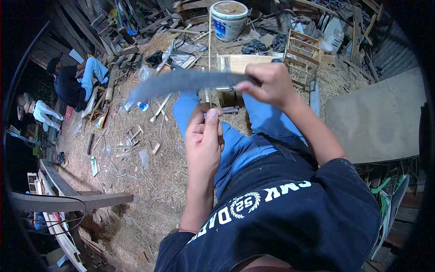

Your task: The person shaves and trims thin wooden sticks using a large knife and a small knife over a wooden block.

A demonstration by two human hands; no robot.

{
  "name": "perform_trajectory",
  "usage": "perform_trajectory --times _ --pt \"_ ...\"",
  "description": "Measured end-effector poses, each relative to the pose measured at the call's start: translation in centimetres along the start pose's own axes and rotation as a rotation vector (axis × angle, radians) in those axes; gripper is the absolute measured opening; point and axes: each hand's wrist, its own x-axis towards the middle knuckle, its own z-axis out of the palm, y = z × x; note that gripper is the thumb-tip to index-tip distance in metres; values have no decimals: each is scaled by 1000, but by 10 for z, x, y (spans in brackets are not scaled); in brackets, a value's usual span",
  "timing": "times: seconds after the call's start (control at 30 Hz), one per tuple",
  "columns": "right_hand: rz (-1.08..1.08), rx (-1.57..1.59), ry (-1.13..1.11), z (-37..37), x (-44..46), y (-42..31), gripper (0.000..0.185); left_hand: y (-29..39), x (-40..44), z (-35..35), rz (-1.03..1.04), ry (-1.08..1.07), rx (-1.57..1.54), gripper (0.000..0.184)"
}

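My right hand (269, 84) is closed around the handle of a machete (181, 84). Its broad dark blade points left and is smeared by motion. Below the blade, my left hand (205, 133) pinches the near end of a thin bamboo strip (210, 50), thumb on top. The strip runs away from me toward a white bucket, and the blade crosses over it. Whether the edge touches the strip, I cannot tell. Under my hands are my legs in blue trousers (267, 118), with a pale wooden board (240, 62) beyond them.
A white paint bucket (229, 20) stands at the far side. Right of it is a small slatted wooden frame (302, 49). A large flat sheet (376, 115) lies at right, a wooden beam (72, 201) at lower left. Shavings cover the ground. One person (74, 84) sits at upper left.
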Motion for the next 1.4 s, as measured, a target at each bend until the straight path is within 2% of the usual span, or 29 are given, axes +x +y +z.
perform_trajectory --times 0.03,0.17,0.23,0.3,0.37,0.5,0.57,0.6,0.7,0.77,0.83,0.87,1.03,1.1,1.2,1.23,1.33,1.4 --pt "88 37 -26 -1 1 6 59 1 1 1 4 -2 -1 17" --pt "-111 95 -119 -1 -8 -15 60 -1 -1 12 -71 -1 -102 15" --pt "-153 100 -87 1 -10 -21 61 -1 -5 17 -205 184 -177 14" --pt "-91 59 -65 3 -9 -11 61 -5 -2 4 -109 26 -192 12" --pt "-42 60 -51 6 -9 -6 61 -1 1 3 -92 -10 -207 13" --pt "-150 158 -57 6 -16 -21 62 -2 -5 16 -171 145 -169 15" --pt "-103 93 -48 3 -13 -13 61 -6 -4 3 -115 15 -173 15" --pt "-17 62 -59 2 -13 -8 60 -5 -4 2 -112 17 -176 15" --pt "-34 90 -65 5 -14 -3 60 -1 1 2 -126 -67 -216 14" --pt "-80 81 -119 0 -16 -12 60 -8 -7 10 -182 78 -201 13" --pt "-166 105 -55 1 -16 -15 60 -8 -9 7 -167 45 -241 13" --pt "-89 111 -98 0 -15 -9 61 -8 -6 4 -183 33 -218 12" --pt "-53 114 -99 11 -18 -11 61 -5 5 -2 -229 5 -258 14" --pt "-182 143 -76 9 -16 -15 61 -1 -3 1 -227 -24 -244 14" --pt "-89 35 -50 13 -10 6 62 3 3 -6 -200 -35 -241 14" --pt "-68 -36 -52 13 -8 10 62 -3 9 -13 -177 -97 -266 14" --pt "-73 84 -91 17 -14 1 62 -2 10 -8 -219 -81 -295 16" --pt "-106 89 -115 9 -18 -12 62 2 1 4 -282 74 -219 17"
